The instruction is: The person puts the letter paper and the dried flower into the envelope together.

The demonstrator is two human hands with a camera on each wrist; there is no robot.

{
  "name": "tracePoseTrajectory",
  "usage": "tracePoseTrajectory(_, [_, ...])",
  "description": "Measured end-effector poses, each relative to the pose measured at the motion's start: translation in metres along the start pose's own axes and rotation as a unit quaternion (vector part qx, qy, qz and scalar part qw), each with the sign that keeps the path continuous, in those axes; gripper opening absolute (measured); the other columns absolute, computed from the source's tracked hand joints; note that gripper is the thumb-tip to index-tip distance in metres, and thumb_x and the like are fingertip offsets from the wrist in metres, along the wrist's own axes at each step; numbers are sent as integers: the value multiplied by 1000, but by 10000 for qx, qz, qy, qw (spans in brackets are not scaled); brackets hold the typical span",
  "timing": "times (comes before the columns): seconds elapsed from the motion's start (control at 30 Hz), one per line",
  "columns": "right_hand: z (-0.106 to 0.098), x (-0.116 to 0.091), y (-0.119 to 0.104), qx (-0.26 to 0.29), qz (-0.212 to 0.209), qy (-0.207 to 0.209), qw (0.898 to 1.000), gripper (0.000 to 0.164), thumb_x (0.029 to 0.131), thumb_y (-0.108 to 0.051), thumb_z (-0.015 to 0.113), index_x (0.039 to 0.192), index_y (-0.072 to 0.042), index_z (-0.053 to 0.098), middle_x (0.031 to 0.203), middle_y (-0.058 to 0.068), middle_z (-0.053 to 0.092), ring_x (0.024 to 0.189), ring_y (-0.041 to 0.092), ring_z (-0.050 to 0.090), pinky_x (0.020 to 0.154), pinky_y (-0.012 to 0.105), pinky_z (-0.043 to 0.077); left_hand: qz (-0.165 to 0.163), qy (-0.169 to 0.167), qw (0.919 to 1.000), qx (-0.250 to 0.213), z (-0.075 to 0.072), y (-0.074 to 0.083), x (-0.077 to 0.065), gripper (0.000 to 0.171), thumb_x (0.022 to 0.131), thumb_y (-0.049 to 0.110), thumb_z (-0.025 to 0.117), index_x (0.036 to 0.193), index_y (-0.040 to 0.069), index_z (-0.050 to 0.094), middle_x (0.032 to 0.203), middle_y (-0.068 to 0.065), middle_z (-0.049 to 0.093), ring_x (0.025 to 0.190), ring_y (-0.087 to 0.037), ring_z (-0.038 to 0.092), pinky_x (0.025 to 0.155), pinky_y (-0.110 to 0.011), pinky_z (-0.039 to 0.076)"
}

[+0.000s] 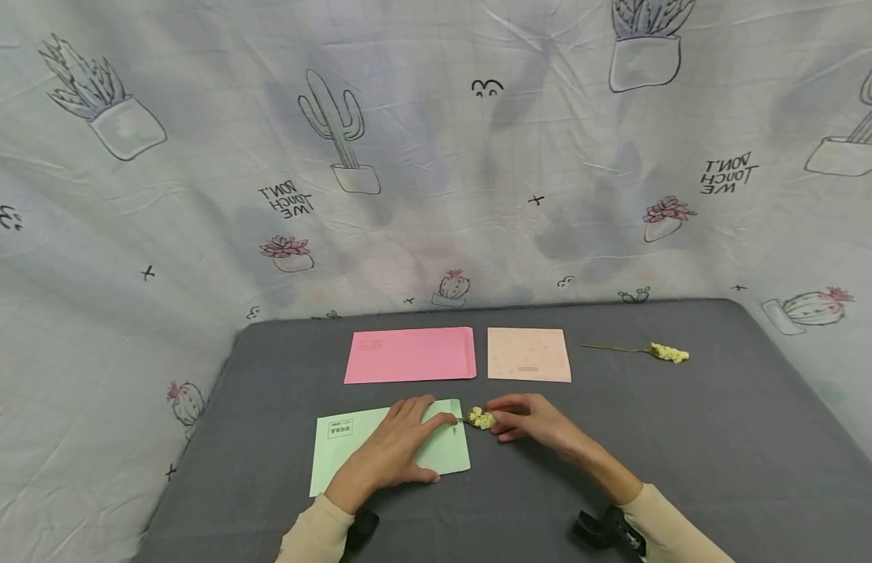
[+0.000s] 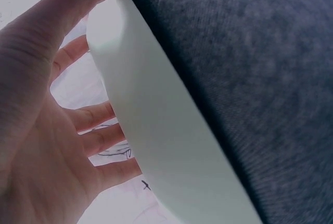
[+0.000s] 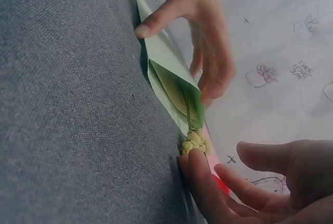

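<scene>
A light green envelope [image 1: 340,450] lies toward the front of the table, its right-hand mouth bulging apart in the right wrist view. My left hand [image 1: 396,442] grips it across its width, thumb at the near edge and fingers along the far edge. A short yellow flower sprig [image 3: 194,142] has its stem inside that mouth, while its blossoms stay outside. With its fingertips, my right hand [image 1: 530,422] pinches the blossom end. In the left wrist view the envelope's green paper [image 2: 151,109] arches between thumb and fingers.
Behind the hands lie a pink envelope [image 1: 410,356] and a peach envelope [image 1: 529,354], side by side. Another yellow flower sprig [image 1: 668,353] rests at the back right. A grey cloth covers the table [image 1: 689,438], and a printed cactus curtain [image 1: 436,156] hangs behind it.
</scene>
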State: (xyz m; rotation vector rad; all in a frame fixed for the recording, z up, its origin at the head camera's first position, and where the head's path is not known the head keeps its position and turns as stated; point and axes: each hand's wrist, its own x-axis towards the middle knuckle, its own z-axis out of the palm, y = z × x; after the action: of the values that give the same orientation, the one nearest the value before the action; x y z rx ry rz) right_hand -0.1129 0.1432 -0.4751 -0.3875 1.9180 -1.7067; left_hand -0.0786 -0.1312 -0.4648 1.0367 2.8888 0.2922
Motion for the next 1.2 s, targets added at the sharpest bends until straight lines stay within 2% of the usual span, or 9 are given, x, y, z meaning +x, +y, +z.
tracePoseTrajectory(0.7, [12,13,-5,-252,-183,-268,9992,38,99,-12,57,128,13,54,115,23,65,101,30,66,81,35,57,-50,0,10000,2,0,1,0,82,70,50,85,139,27,48,141,-15,44,129,-29,43,106,-50,36])
tracePoseTrajectory(1.2, [23,21,-9,-129,-184,-404,9989,39,100,-13,56,129,12,54,115,23,65,101,31,66,83,37,57,-56,28,10000,18,0,1,0,80,69,50,85,137,28,49,141,-14,44,129,-29,42,106,-50,36])
